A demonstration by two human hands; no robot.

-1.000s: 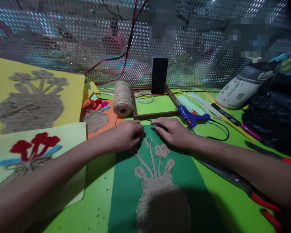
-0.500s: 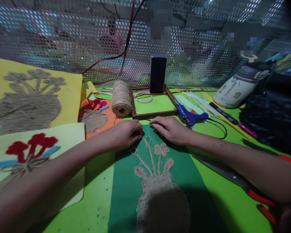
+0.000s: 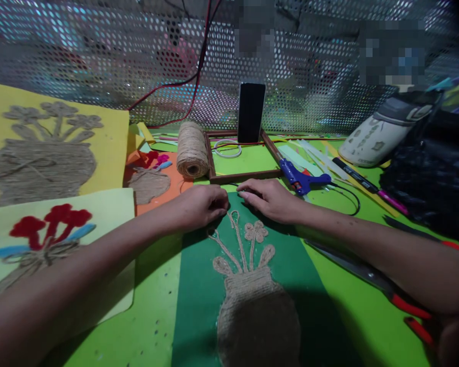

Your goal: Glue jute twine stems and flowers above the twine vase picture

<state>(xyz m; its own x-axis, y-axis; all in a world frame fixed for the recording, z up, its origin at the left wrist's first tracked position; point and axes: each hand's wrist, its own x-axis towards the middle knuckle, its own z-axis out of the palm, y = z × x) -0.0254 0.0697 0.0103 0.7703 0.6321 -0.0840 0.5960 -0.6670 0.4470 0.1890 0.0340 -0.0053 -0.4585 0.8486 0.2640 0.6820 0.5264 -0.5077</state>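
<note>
A green sheet (image 3: 199, 300) carries a vase (image 3: 252, 298) of coiled twine with twine stems above it. One stem ends in a finished flower (image 3: 256, 232); the middle stem (image 3: 240, 242) ends in a narrow loop. My left hand (image 3: 208, 206) rests at the sheet's top edge, fingers curled together just above that loop; what they pinch is hidden. Facing it, my right hand (image 3: 270, 201) hovers or lies over the sheet's upper right, fingers extended and thumb slightly apart, with nothing visible between them.
Behind my hands are a twine spool (image 3: 192, 148), a brown frame (image 3: 245, 178), an upright phone (image 3: 251, 112) and a blue glue gun (image 3: 302, 178). Scissors (image 3: 359, 267) lie under my right forearm. Finished pictures on a yellow sheet (image 3: 110, 168) and pale sheet (image 3: 115, 224) stand left. A bottle (image 3: 378, 132) leans right.
The view has shifted slightly, so most things sit a little higher. My left fingers have moved marginally toward the right hand; both hands otherwise keep their poses.
</note>
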